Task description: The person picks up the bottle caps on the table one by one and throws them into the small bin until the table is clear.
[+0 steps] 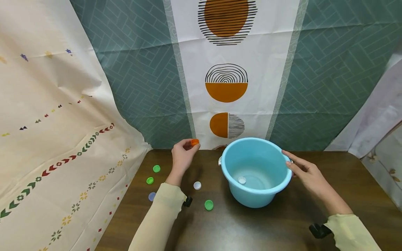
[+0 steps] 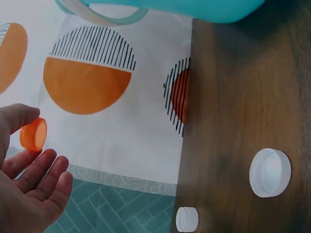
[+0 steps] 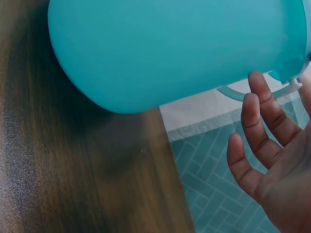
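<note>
My left hand (image 1: 183, 157) pinches an orange bottle cap (image 1: 195, 142) between thumb and fingers, raised near the table's far edge, left of the bucket. In the left wrist view the other fingers of that hand lie loosely curled below the cap (image 2: 34, 134). A light blue bucket (image 1: 235, 188) stands on the table with a white cap (image 1: 242, 180) on its inside bottom. My right hand (image 1: 309, 174) holds the bucket's right rim with thumb and index finger. In the right wrist view its remaining fingers (image 3: 252, 116) are bent beside the outer wall and handle (image 3: 233, 93).
On the dark wooden table (image 1: 232, 233) lie green caps (image 1: 208, 205) and a bluish cap (image 1: 152, 196), partly behind the left sleeve. A white cap (image 1: 197, 185) sits between left arm and bucket. Patterned cloth (image 1: 226, 125) hangs behind the table.
</note>
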Tool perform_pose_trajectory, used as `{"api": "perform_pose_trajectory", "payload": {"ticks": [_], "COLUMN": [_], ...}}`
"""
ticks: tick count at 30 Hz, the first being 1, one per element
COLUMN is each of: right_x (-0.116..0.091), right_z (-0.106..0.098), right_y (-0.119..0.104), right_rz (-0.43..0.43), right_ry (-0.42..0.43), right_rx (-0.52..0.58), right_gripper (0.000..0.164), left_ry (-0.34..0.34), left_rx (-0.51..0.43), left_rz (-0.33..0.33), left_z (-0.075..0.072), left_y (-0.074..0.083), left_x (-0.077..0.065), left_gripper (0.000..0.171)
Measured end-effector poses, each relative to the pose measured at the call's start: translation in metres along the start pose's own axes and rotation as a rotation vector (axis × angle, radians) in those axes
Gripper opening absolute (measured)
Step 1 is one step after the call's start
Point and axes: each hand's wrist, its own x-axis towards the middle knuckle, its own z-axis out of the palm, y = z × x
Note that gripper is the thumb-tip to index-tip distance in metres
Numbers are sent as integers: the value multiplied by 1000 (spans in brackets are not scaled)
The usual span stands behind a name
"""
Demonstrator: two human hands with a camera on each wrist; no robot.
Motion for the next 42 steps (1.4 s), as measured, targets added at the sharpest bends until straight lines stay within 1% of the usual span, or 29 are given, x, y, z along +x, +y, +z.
{"api": "perform_pose_trajectory", "payload": {"ticks": [7,14,17,21,33,42], "right_x": [-1,-1,-1,-1,0,-1], "right_z": [1,1,2,2,0,1], "right_y": [1,1,1,1,0,2], "right_rz": [-6,-15,-18,-18,8,-8], "right_ry": [3,-2,-4,-4,-1,0], "right_rx": [6,6,9,16,15,27], "right_gripper": [49,49,49,49,50,49], "left_ry": [-35,-38,-48,-59,-85,-111], "left_rx": [-31,-62,-72,-88,-102,-96], "left_rz": [3,26,32,56,102,114], "left_z": [2,9,11,13,20,29], "left_y": [10,21,26,33,51,58], "left_x": [0,-1,-1,-3,-7,-11], "left_gripper": [27,27,26,26,27,27]}}
